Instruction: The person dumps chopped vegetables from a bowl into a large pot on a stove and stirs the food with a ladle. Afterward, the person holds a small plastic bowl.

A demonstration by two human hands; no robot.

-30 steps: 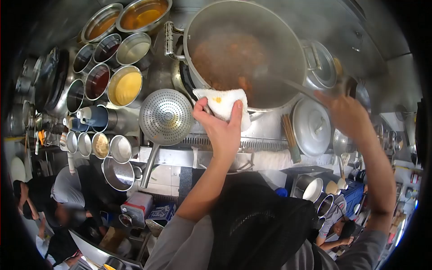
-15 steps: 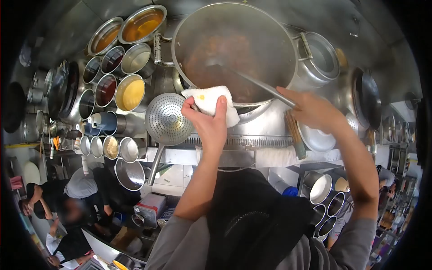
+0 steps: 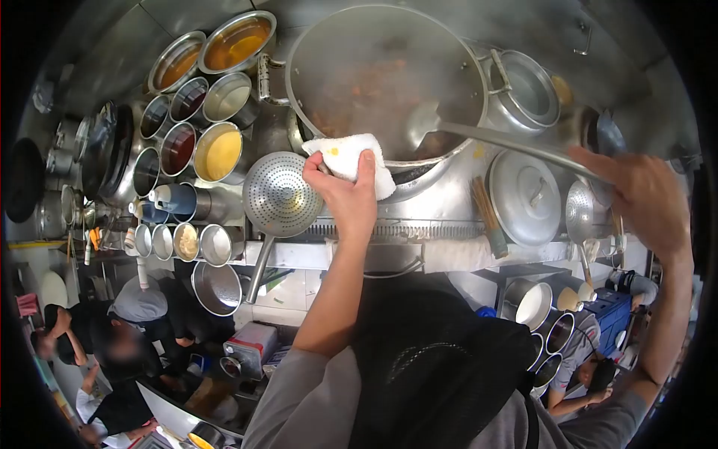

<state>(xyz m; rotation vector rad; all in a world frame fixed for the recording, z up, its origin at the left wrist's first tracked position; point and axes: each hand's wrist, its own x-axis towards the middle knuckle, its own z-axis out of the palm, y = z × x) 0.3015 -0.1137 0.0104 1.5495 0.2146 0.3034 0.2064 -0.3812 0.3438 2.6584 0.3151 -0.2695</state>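
A large steaming pot (image 3: 479, 75) stands at the top middle, with reddish-brown food (image 3: 359, 93) partly hidden by steam. My left hand (image 3: 350, 196) pinches a folded white cloth (image 3: 351, 155) at the pot's near rim. My right hand (image 3: 643, 198) is wrapped round the long handle of a metal wok spatula (image 3: 516, 140). The spatula's blade is inside the pot, toward its right side. Just left of my left hand lies a perforated strainer ladle (image 3: 283, 193), its handle pointing toward me.
Several metal containers of sauces and seasonings (image 3: 218, 153) crowd the left. To the right are a round lid (image 3: 525, 196), a bamboo brush (image 3: 488, 217), another strainer (image 3: 580, 213) and a lidded pot (image 3: 532, 90). People (image 3: 138, 329) are at lower left, another person (image 3: 580, 367) at lower right.
My right hand has drawn back to the right with the spatula, its blade sliding from the pot's middle to the right side. The left hand with the cloth has stayed nearly still.
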